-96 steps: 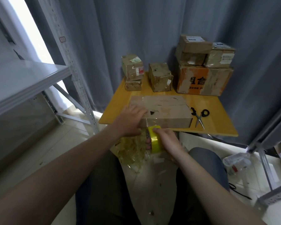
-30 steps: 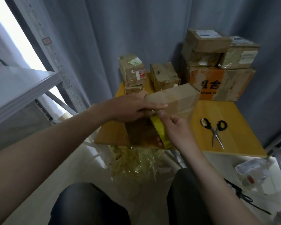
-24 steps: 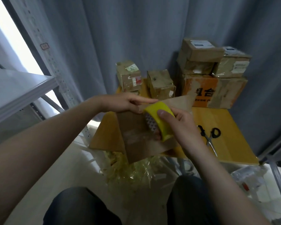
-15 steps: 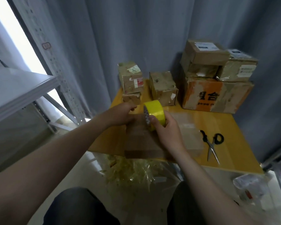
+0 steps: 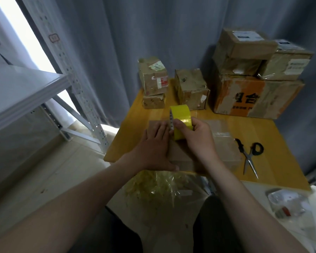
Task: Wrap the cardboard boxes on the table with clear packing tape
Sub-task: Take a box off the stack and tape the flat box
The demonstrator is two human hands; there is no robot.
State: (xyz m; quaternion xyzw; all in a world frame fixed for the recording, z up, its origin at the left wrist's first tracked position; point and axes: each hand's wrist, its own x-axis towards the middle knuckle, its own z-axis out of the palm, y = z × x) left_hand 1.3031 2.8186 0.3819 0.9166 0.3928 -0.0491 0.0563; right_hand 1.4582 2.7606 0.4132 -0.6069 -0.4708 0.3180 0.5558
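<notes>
Head camera looks down on the flat cardboard box point(image 5: 224, 148), which lies at the near edge of the table point(image 5: 281, 136). I place everything else from that box.

Well off to its left stands a metal shelf rack point(image 5: 77, 84). My left hand point(image 5: 153, 148) lies palm down on the box's left end, fingers straight and close together, pressing the top flat. Just to the right, over the middle of the box, my right hand point(image 5: 195, 137) is curled round the tape roll point(image 5: 181, 117), which stands on edge. I cannot tell whether the roll touches the box top or hangs just above it. Clear tape already shines across the box's right half.

Behind the box sit small boxes point(image 5: 191, 88), and further right at the back is a large printed box point(image 5: 244, 99) with two more stacked on it. Scissors point(image 5: 250, 156) lie to the right of the box, near it but apart. Below its near side is a heap of crumpled film point(image 5: 157, 187).

I judge the step to be laying a strip over the top, with one hand pinning and the other feeding tape. The free end of the tape is hidden from me. The next move calls for drawing the roll steadily across under tension while the flat hand smooths behind it. After that comes a reach rightward for the scissors to cut.
</notes>
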